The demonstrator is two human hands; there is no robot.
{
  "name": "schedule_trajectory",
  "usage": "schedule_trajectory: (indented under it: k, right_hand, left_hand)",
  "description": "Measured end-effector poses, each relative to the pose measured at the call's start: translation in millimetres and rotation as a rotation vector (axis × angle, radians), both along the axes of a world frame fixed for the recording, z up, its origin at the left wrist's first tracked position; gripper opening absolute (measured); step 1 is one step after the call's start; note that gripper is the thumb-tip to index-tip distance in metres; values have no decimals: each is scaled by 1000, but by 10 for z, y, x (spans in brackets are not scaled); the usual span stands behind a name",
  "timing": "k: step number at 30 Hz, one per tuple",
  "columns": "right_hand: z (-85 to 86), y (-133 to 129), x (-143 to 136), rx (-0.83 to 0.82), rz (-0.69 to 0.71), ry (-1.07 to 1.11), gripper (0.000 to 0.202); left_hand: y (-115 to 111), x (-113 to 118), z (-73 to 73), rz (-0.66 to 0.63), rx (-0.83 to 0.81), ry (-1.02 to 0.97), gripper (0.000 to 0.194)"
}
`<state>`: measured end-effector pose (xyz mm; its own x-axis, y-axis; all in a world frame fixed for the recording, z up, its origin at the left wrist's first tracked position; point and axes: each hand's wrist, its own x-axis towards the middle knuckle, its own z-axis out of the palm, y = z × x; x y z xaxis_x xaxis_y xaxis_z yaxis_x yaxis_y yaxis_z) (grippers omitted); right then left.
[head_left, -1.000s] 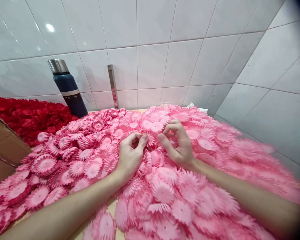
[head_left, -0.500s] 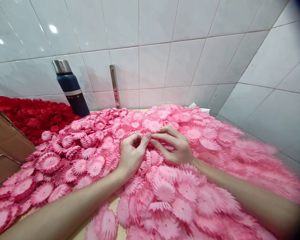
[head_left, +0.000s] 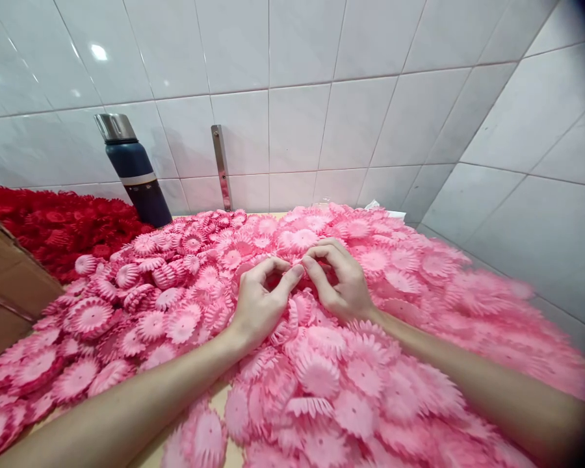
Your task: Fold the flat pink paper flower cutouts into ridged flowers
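Left hand [head_left: 259, 300] and right hand [head_left: 345, 286] sit nearly tip to tip, thumbs curled toward fingers, probably for fine control; cannot tell if either is clamped on anything. Pink fringed flower discs [head_left: 318, 373] heap under and around both; presumably for short reach.

open air above the pink petal heap [head_left: 365, 409], room to lift over it either side of the left hand [head_left: 263, 299] and right hand [head_left: 338, 279], tiled wall [head_left: 297, 133] shutting off the back over there, dark blue bottle [head_left: 139, 175] standing in the way far left, cardboard box [head_left: 14, 286] blocking lower left, side wall [head_left: 526, 201] bounding the right
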<state>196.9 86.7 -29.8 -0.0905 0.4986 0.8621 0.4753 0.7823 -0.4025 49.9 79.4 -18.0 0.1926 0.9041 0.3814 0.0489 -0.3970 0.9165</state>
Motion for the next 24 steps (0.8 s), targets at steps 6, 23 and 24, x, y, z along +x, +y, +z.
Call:
schedule_trajectory:
  k: [6,23,24]
  right_hand:
    - [7,1,0,-79,-5,61,10]
    - [8,8,19,46,29,-4,11]
    - [10,10,19,43,29,-3,11]
  left_hand:
    - [-21,-5,58,-83,-95,-65,20]
    - [-1,4,34,-79,-289,-322,6]
    - [1,8,30,-62,-283,-309,7]
